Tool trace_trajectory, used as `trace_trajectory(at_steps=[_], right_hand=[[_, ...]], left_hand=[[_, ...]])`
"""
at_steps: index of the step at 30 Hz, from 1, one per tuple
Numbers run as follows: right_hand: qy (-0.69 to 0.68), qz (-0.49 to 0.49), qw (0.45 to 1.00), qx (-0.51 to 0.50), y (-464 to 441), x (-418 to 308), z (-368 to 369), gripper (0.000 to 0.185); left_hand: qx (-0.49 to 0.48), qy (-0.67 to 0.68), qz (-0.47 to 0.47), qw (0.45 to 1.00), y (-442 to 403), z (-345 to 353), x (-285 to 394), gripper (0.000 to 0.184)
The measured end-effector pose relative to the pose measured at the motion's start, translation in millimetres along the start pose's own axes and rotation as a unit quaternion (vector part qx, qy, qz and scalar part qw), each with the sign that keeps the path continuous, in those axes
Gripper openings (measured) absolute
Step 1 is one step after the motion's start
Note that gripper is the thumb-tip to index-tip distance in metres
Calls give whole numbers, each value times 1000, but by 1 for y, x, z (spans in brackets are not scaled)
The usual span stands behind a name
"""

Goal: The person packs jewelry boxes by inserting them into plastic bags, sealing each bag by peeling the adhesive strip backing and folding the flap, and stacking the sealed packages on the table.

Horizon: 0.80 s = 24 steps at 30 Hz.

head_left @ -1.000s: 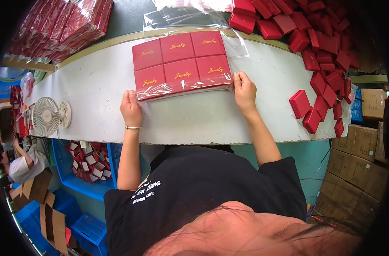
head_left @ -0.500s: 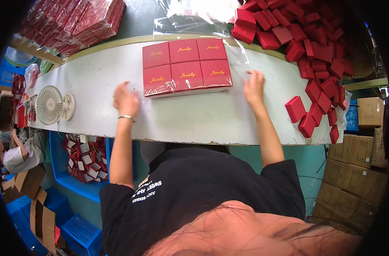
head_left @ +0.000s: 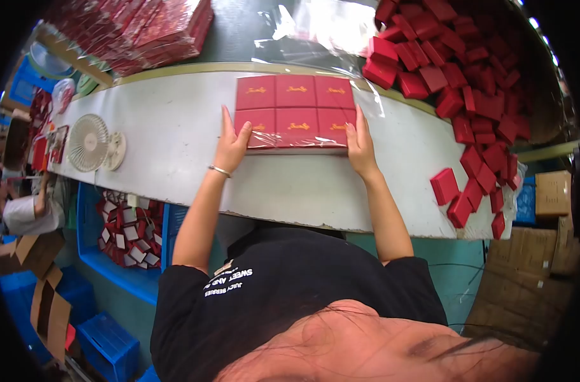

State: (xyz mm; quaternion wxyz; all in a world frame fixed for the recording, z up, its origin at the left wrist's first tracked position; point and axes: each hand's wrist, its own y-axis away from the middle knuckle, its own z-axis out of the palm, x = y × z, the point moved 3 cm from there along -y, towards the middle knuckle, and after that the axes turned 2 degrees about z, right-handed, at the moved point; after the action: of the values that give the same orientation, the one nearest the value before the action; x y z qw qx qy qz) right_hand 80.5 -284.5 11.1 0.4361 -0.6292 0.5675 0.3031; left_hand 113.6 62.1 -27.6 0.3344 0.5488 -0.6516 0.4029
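A pack of red jewelry boxes (head_left: 296,120), laid in two rows with gold lettering on the lids, sits on the white table. Clear film shines along its near edge. My left hand (head_left: 231,145) holds the pack's left end, the thumb on the near corner and the fingers along the side. At the opposite end, my right hand (head_left: 361,148) grips in the same manner, its thumb near the front corner. The palms face each other with the pack between them.
Loose red boxes (head_left: 474,108) heap up at the right, some spilling onto the table (head_left: 290,184). Film-wrapped red packs (head_left: 156,32) are stacked back left. A white fan (head_left: 89,143) stands left. Below the table is a blue crate (head_left: 121,272). Another person (head_left: 26,213) is far left.
Both hands have come inward from either side and taken hold of the pack's two ends. The whole view has shifted and tilted slightly.
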Motion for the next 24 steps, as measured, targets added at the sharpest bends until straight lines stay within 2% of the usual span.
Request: trace_trajectory(at_steps=[1,2,3,5,6,7,9,10,11,13,14,17,19,21,22,23,24], right_hand=[[-31,-3,999,-8,1,-2,4,69],[-60,-8,998,-14,2,-5,7,69],[-88,-8,996,-19,6,-8,9,70],[-111,-74,990,-36,10,-29,4,73],[-122,-104,986,-44,6,-41,0,74],[-175,-138,973,-64,-2,-59,0,75],[-278,-203,934,-99,-23,-94,5,77],[-313,-209,921,-106,-36,-99,11,81],[-203,-207,952,-100,-50,-94,14,83],[22,-189,978,-80,-73,-66,25,86],[207,-183,956,-99,-78,-39,35,85],[398,-101,887,-210,-61,-15,54,79],[414,-124,882,-187,-49,2,63,78],[430,-117,880,-166,-41,5,72,81],[431,-139,881,-140,-37,12,76,84],[429,-126,879,-166,-29,6,77,84],[427,-111,877,-189,-24,-6,76,84]], left_hand=[[-9,171,-75,982,2,2,-2,86],[-67,243,-63,966,7,0,2,82],[-43,288,-78,954,18,-5,11,78],[1,379,-99,920,36,-15,29,71],[1,475,-114,873,43,-23,35,58],[54,471,-109,874,42,-31,34,51],[155,450,-93,875,20,-56,45,50],[193,440,-56,875,7,-70,51,50],[229,428,-15,874,-12,-87,58,50],[310,439,34,843,-66,-119,71,51],[347,419,53,838,-99,-138,67,56],[473,337,84,809,-214,-186,59,75],[494,312,-2,812,-261,-196,78,90],[532,94,-153,827,-324,-221,15,103],[511,15,-255,821,-327,-226,7,111],[474,-66,-349,806,-331,-226,-4,119],[507,14,-303,807,-350,-236,-40,127]])
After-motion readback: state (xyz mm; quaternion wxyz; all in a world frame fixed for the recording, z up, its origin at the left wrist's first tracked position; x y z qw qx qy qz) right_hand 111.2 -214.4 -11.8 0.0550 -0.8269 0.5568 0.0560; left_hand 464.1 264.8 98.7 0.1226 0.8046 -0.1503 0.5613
